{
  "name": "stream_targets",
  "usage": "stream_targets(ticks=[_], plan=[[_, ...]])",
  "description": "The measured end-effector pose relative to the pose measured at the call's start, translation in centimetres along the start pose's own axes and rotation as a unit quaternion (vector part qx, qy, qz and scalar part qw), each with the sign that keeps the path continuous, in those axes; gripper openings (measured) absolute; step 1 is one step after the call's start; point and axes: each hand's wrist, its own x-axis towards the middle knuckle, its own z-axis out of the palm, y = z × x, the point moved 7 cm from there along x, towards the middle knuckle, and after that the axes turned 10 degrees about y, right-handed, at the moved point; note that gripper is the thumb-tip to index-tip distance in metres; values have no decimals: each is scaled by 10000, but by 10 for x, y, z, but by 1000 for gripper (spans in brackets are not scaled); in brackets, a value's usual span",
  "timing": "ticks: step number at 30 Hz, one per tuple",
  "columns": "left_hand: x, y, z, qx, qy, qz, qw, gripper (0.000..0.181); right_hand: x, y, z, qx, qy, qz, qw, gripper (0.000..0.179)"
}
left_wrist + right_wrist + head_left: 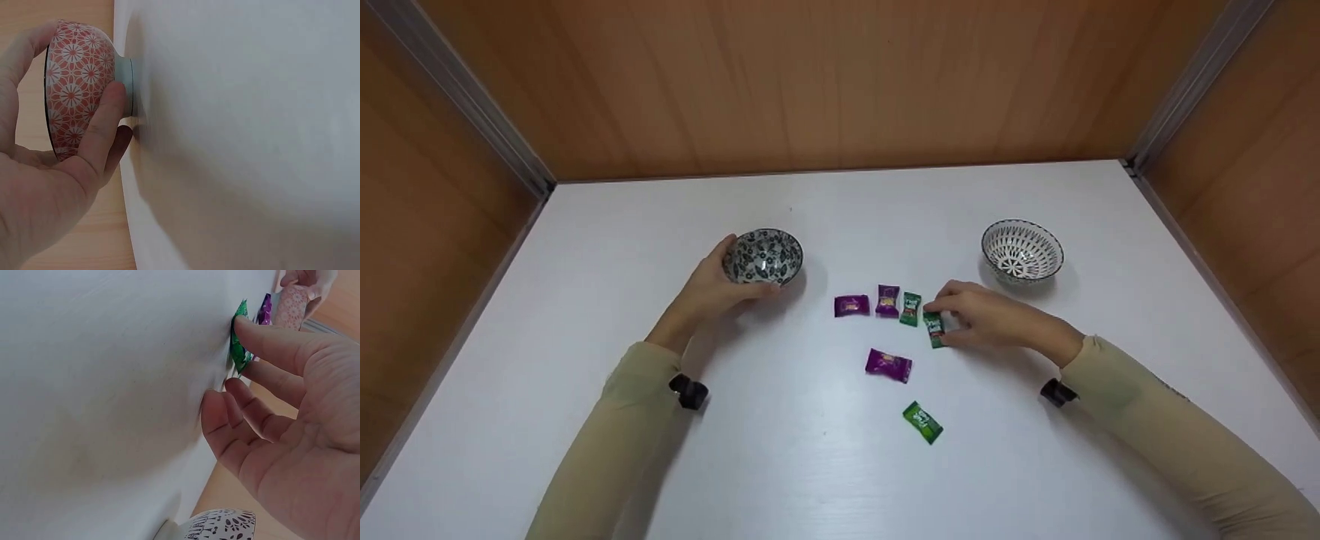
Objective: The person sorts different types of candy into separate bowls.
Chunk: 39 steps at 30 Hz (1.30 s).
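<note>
My left hand [706,291] grips a small bowl [765,256] at the left, thumb and fingers around its sides. Inside, the bowl has a dark floral pattern; its outer wall [76,84] shows red with white flowers in the left wrist view, and its foot is right at the tabletop. At the centre right, my right hand [990,319] pinches a green wrapped candy [934,330] at its ends between thumb and finger. Beside that candy lie another green candy [910,308] and two purple candies, one upright [887,301] and one sideways [852,305].
Nearer the front lie a purple candy [889,366] and a brighter green candy [922,422]. A white bowl [1022,251] with black markings stands behind my right hand. Wooden panels [840,82] enclose the white table [780,465] at the back and sides.
</note>
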Motion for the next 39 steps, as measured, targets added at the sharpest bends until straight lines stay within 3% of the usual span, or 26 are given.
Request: stream_targets(ticks=[12, 20, 28, 33, 39], plan=[[-4, -2, -4, 86, 39, -35, 9999, 133, 5, -1, 2, 139, -74, 86, 9998, 40], [-2, -1, 4, -10, -67, -86, 9999, 130, 1, 1, 4, 335, -71, 118, 9993, 33], [0, 2, 3, -139, -110, 90, 9998, 129, 3, 1, 0, 321, -117, 251, 9991, 35], [1, 4, 0, 39, -145, 175, 9997, 130, 4, 1, -1, 385, -121, 315, 9987, 33], [1, 5, -2, 167, -126, 248, 9995, 133, 5, 4, -1, 849, -255, 442, 9951, 25]])
